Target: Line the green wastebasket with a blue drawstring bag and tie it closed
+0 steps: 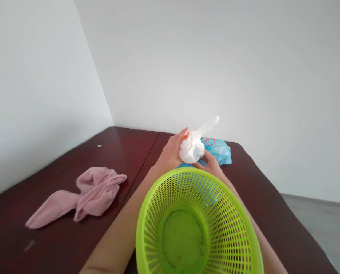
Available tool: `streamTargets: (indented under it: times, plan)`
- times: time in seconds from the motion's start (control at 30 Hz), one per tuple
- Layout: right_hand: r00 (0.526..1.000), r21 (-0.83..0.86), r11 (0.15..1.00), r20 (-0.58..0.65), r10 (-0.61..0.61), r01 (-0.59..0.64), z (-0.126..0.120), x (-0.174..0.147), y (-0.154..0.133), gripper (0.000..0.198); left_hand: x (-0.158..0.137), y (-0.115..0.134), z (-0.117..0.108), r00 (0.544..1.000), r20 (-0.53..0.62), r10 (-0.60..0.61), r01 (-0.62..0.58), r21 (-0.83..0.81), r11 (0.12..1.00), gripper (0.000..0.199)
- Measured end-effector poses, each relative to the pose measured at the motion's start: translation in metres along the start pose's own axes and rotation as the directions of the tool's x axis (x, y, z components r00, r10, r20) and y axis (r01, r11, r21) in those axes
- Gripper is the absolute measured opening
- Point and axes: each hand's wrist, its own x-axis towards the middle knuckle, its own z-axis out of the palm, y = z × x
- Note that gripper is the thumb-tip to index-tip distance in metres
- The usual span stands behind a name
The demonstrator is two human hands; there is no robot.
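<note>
Both my arms reach forward around a green plastic basket [184, 238] with slotted sides and nothing in it. Beyond its far rim, a crumpled white plastic bag [192, 149] with orange print is held between my hands, one twisted end sticking up to the right. My left hand [174, 149] presses on the bag's left side, fingers partly hidden behind it. On its lower right, my right hand [209, 161] has its fingers curled against the bag. Right behind that hand lies a blue plastic bag [219, 151] with a pink loop.
A crumpled pink cloth [97, 192] lies on the left of the dark red table [135, 146]. Small white scraps are scattered on the left side of the tabletop. White walls [204, 64] stand behind and to the left. Grey floor [315, 213] shows at the right.
</note>
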Motion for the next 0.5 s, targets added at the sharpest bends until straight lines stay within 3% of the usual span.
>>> streamTargets:
  times: [0.07,0.13,0.23,0.3,0.37,0.5]
  plan:
    - [1.0,0.013,1.0,-0.029,0.003,-0.003,0.001,0.001,-0.002,0.052,-0.001,-0.001,0.009,1.0,0.005,0.01,-0.009,-0.062,0.998,0.108]
    - [0.999,0.038,0.999,-0.047,0.017,-0.016,0.0,0.002,-0.003,0.047,-0.001,-0.003,0.017,0.998,0.025,0.05,-0.048,-0.087,0.995,0.091]
    - [0.998,0.097,0.995,-0.055,0.035,-0.03,-0.003,0.005,-0.003,0.053,0.0,-0.005,0.024,0.994,0.008,0.106,-0.106,-0.033,0.994,0.066]
    - [0.998,0.135,0.99,-0.04,0.038,-0.033,-0.004,0.005,-0.005,0.059,0.0,-0.008,0.026,0.992,-0.072,0.105,-0.104,0.012,0.994,0.064]
    - [1.0,0.17,0.985,-0.002,0.024,-0.023,-0.004,0.005,-0.009,0.063,-0.001,-0.012,0.026,0.988,-0.15,0.049,-0.056,-0.045,0.997,0.066]
    - [0.996,0.163,0.983,0.032,-0.085,0.078,-0.007,0.004,-0.019,0.088,0.003,-0.024,0.023,0.941,-0.248,-0.231,0.122,-0.39,0.913,0.052]
